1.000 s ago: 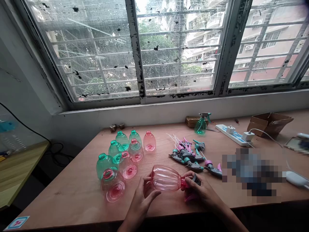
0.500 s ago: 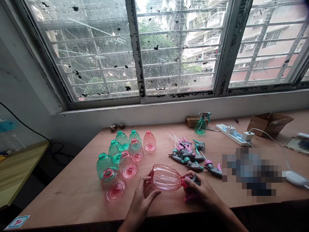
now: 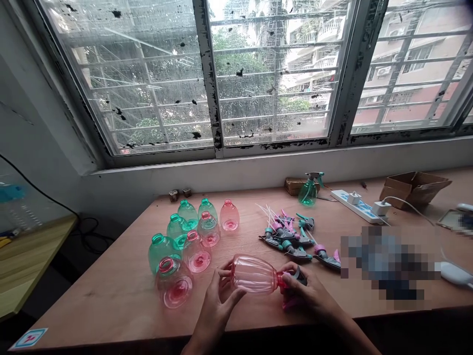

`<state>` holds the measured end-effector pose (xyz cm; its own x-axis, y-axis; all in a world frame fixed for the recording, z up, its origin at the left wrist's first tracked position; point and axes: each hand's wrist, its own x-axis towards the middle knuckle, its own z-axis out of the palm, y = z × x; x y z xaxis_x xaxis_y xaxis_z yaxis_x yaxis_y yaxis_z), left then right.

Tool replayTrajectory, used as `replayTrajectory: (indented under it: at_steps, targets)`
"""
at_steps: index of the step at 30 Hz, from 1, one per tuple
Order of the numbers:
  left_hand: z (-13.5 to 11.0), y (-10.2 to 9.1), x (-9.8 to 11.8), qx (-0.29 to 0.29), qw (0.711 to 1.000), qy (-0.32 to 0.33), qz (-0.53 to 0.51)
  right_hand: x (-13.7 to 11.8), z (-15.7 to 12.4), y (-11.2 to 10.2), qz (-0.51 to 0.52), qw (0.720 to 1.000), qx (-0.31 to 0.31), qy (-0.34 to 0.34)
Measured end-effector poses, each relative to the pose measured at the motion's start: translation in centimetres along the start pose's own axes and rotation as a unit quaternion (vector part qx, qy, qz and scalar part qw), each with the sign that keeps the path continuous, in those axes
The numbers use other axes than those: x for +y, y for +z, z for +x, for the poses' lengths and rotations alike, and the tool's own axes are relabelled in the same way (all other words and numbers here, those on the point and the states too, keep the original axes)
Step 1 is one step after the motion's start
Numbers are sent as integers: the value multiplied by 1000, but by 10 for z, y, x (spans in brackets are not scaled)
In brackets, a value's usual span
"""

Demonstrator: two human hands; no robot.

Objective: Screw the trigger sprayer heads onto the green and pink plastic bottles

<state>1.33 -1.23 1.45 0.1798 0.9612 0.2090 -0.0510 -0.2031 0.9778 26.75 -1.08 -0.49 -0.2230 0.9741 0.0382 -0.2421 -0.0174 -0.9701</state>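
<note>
A clear pink spray bottle point(image 3: 254, 274) lies sideways in the air just above the table's front part. My left hand point(image 3: 223, 301) is closed around its base end, thumb in front and fingers behind. At the neck, my right hand point(image 3: 305, 286) grips a pink and grey trigger spray head point(image 3: 291, 298), which sits against the bottle's mouth; the fingers partly cover it. Left of my hands stand several open-necked bottles, among them a pink bottle point(image 3: 174, 283) and a green bottle point(image 3: 162, 254). Beyond my right hand lies a pile of trigger spray heads point(image 3: 288, 236) with thin tubes.
A green spray bottle point(image 3: 307, 191) with its head on stands at the back beside a brown box point(image 3: 293, 185). Farther right are a white power strip point(image 3: 358, 207) and an open cardboard box point(image 3: 410, 190). A blurred patch covers the table's right part.
The bottle and both hands keep almost the same place; the bottle's body has shifted very slightly. The other bottles and the spray heads stay where they were.
</note>
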Motion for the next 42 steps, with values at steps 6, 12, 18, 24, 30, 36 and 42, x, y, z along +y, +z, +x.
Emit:
replayTrajectory:
  at_steps: [6, 12, 18, 24, 30, 36, 42]
  targets:
    - [3, -2, -10, -7, 997, 25, 76, -2, 1, 0, 4, 1000, 16, -6]
    - [2, -4, -6, -2, 995, 10, 96, -1, 1, -1, 0, 1000, -2, -7]
    - [4, -4, -8, -1, 998, -10, 54, -2, 2, 0, -2, 1000, 3, -9]
    - [3, -5, -9, -18, 994, 19, 108, -2, 1, 0, -1, 1000, -5, -8]
    - [4, -3, -7, -11, 999, 3, 49, -3, -1, 1, -3, 1000, 4, 2]
    - [5, -5, -10, -7, 997, 13, 78, -3, 0, 0, 1, 1000, 2, 6]
    - [3, -5, -7, -17, 996, 12, 81, 0, 1, -1, -3, 1000, -4, -2]
